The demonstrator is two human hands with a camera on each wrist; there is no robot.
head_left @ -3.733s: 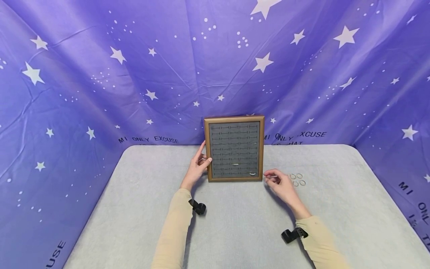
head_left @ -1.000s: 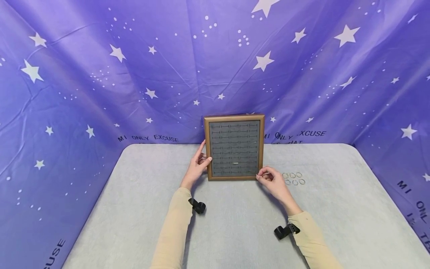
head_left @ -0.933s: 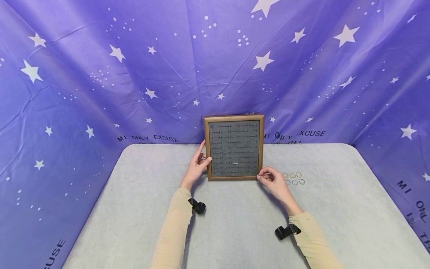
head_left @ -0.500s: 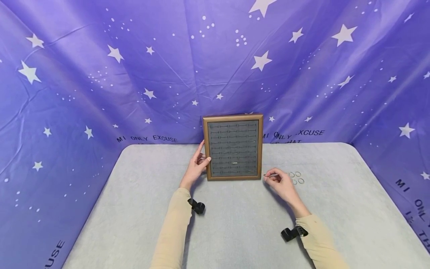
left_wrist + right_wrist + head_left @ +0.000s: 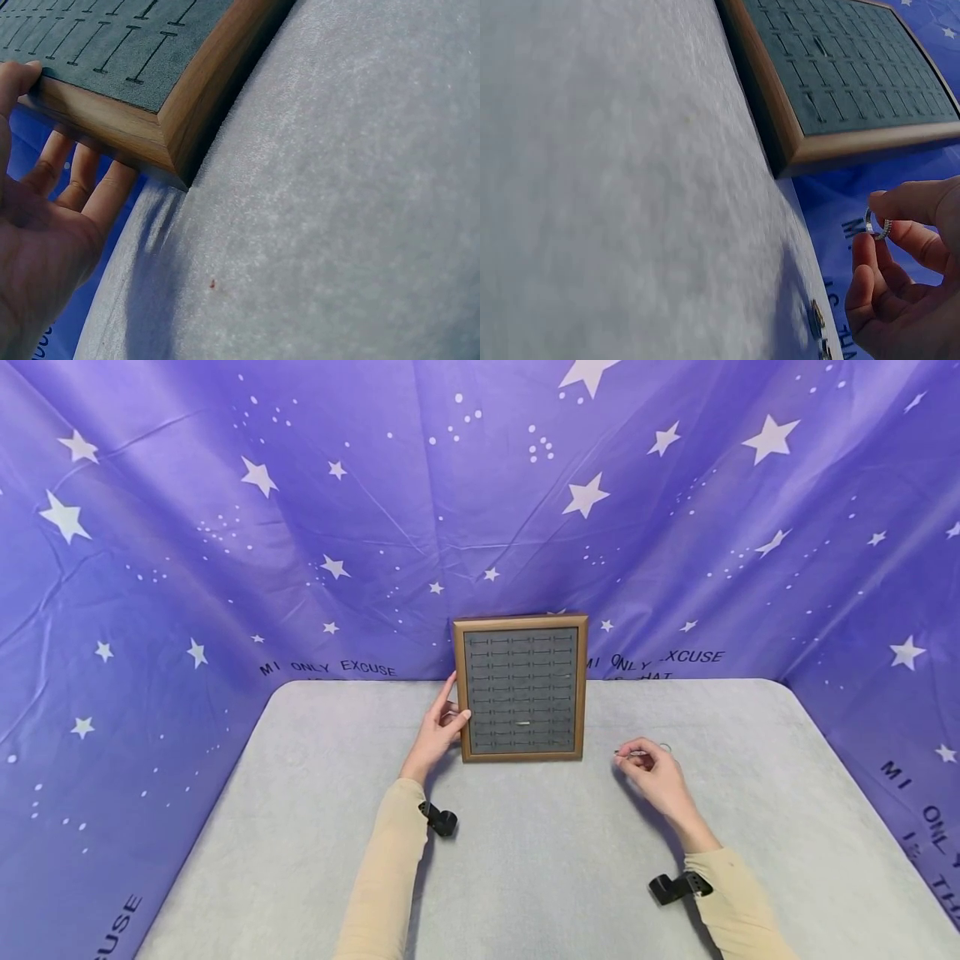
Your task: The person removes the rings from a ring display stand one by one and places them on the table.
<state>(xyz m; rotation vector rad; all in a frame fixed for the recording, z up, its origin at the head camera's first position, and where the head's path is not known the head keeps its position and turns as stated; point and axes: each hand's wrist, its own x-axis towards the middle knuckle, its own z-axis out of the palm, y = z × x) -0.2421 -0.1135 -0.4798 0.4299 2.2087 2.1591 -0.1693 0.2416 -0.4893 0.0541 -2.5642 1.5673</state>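
A ring display case (image 5: 517, 758) with a brown wooden frame and dark grey slotted padding stands tilted up at the back of the table. My left hand (image 5: 435, 735) grips its left side, thumb on the front edge and fingers behind, as the left wrist view shows too. One ring (image 5: 522, 723) sits in a lower slot. To the right of the case, my right hand (image 5: 656, 777) pinches a silver ring (image 5: 886, 229) between thumb and fingers, above the table. Loose rings (image 5: 817, 319) lie near that hand, mostly hidden behind it in the head view.
A light grey cloth covers the table (image 5: 525, 860). Behind and at both sides hangs a purple curtain (image 5: 360, 510) with white stars and lettering. Each wrist carries a black camera (image 5: 678, 887) on a strap.
The ring seen earlier in the bottom right slot has left the case. My right hand has moved from that corner to the right with a ring, over the loose rings. The left hand stays put.
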